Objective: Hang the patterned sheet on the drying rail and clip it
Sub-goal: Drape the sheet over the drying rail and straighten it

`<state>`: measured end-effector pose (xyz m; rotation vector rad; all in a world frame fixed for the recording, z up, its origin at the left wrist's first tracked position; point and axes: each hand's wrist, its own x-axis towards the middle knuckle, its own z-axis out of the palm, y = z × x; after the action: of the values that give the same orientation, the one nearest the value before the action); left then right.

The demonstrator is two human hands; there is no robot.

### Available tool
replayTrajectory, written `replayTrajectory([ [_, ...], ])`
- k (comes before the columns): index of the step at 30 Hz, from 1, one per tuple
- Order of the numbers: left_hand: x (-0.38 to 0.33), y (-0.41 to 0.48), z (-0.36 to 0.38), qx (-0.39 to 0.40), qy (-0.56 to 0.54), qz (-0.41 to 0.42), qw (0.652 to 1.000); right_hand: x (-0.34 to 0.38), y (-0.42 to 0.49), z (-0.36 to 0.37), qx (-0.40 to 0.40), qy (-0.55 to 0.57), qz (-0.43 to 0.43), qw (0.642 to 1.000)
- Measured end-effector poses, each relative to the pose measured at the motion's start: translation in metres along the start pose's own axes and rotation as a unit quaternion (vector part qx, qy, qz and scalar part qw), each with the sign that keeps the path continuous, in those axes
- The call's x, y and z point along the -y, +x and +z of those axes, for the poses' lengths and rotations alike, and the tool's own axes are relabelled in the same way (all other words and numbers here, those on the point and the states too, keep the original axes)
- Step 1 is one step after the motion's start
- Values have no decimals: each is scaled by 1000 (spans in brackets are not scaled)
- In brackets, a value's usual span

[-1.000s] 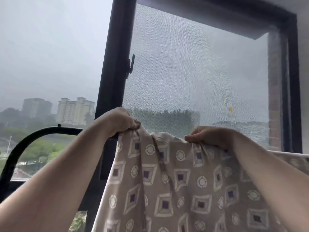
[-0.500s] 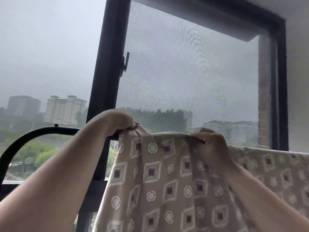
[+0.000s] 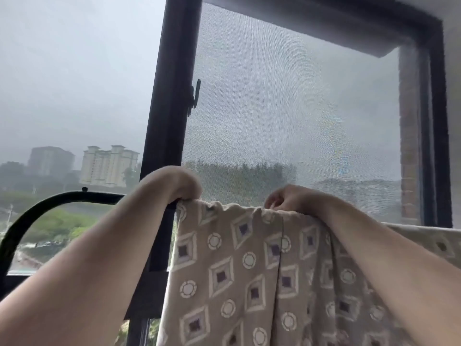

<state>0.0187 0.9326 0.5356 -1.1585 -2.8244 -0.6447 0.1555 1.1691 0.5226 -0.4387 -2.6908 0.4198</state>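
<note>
The patterned sheet [image 3: 229, 273], beige with diamond and circle prints, hangs in front of me with its top edge stretched level. My left hand [image 3: 174, 182] grips its upper left corner, fingers curled over the edge. My right hand [image 3: 291, 198] grips the top edge further right, fingers curled onto the fabric. More of the sheet [image 3: 439, 243] runs off to the right at rail height. The drying rail itself is hidden under the cloth. No clip shows in view.
A black window frame post [image 3: 172, 101] stands right behind my left hand, with a latch [image 3: 195, 96] on it. A mesh screen [image 3: 287, 116] fills the right pane. A curved black bar [image 3: 37, 213] arcs at the left, outside the open pane.
The sheet's top edge has been pulled flatter and tauter between my hands. My right hand turned from gripping from the front to curling over the top edge. My left hand stayed at the corner.
</note>
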Motion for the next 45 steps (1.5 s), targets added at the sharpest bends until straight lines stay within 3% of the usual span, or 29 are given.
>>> replayTrajectory([
  [3,-2,4,6,-7,50,-18,999,0,-10,-6,19,62,-43,997],
  [6,-6,4,10,-17,44,-14,999,-5,-29,-14,113,189,-59,974],
  [9,-13,3,13,-32,51,9,998,-6,-39,-20,156,159,-75,972],
  [11,-12,5,17,-78,8,9,997,-2,-43,-20,148,143,-58,977],
  [13,-8,5,23,-193,-48,29,980,1,-45,-20,140,146,-35,979],
  [15,2,-4,42,-400,-93,93,907,3,-46,-18,140,150,-30,978],
  [17,11,-29,72,-580,-203,152,775,8,-45,-15,136,156,-27,978],
  [18,16,-43,89,-624,-262,151,720,10,-43,-14,134,159,-26,978],
  [19,20,-53,106,-630,-317,132,697,13,-41,-13,133,162,-28,977],
  [23,35,-60,161,-423,-535,59,729,18,-37,-9,132,169,-35,976],
  [26,45,-62,167,-371,-614,60,694,17,-36,-9,138,169,-35,975],
  [29,45,-69,164,-316,-650,75,687,12,-36,-10,136,162,-35,977],
  [31,39,-73,159,-231,-706,106,661,9,-37,-12,135,165,-30,977],
  [35,44,-71,145,-5,-806,154,571,8,-39,-13,138,174,-22,975],
  [39,59,-67,131,171,-807,177,537,12,-43,-13,138,164,-19,977],
  [41,64,-62,127,126,-803,146,563,13,-44,-13,140,163,-13,977],
  [44,73,-62,116,-76,-758,117,636,15,-46,-13,147,159,-11,976],
  [45,72,-67,111,-118,-747,127,641,14,-45,-13,147,158,-11,976],
])
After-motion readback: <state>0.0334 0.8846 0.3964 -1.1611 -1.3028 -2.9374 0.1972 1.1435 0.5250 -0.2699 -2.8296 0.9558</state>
